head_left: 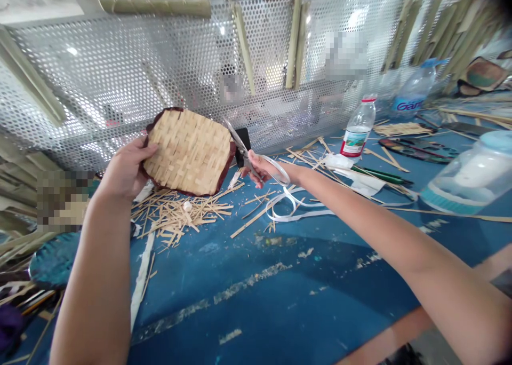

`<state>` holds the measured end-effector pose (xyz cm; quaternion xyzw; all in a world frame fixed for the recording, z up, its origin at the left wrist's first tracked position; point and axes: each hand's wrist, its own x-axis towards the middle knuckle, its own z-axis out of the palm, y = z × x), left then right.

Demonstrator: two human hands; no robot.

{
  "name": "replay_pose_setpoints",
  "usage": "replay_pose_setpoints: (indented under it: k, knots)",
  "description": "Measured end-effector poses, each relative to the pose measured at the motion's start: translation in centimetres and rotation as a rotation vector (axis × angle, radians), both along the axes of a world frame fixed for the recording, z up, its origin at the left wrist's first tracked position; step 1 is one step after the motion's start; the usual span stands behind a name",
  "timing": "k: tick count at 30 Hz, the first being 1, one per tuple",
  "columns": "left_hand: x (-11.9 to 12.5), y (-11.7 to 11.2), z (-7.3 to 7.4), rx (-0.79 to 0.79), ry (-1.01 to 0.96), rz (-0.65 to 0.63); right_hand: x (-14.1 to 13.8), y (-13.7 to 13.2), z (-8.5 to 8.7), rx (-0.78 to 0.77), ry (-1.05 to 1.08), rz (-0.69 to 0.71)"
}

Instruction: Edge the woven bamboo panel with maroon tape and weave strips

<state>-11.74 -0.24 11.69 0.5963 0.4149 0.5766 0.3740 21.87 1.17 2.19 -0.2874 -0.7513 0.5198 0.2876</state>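
A woven bamboo panel with a dark red-brown edging is held up above the table. My left hand grips it at its left edge, thumb on the front face. In my right hand is a pair of scissors, its blades pointing up and left beside the panel's right edge. Whether the blades touch the edging I cannot tell. Around my right wrist and on the table below lies a loop of white strap. Beneath the panel is a pile of short bamboo slivers.
A perforated metal screen with bamboo poles stands behind the blue table. To the right are a red-capped bottle, a large clear jar and a paint palette. A dark phone-like object lies behind the scissors.
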Motion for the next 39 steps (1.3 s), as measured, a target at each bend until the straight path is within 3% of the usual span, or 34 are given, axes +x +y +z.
replay_pose_setpoints:
  k: [7,16,21,29,39]
  knots:
    - [0.4,0.1,-0.4,-0.008,-0.003,0.006,0.0,-1.8,1.2,0.024,-0.043,-0.017]
    - [0.5,1.0,-1.0,-0.013,-0.048,-0.016,-0.5,-4.0,2.9,0.240,-0.097,-0.135]
    - [0.7,1.0,-1.0,-0.002,-0.058,-0.004,-0.8,-4.1,2.6,0.192,-0.027,-0.264]
    - [1.3,0.6,-0.9,-0.023,-0.059,-0.029,-0.9,-2.1,1.0,0.067,-0.029,-0.233]
    - [3.6,0.1,-1.4,-0.013,-0.060,-0.070,-0.2,-3.0,2.2,0.214,-0.041,-0.276]
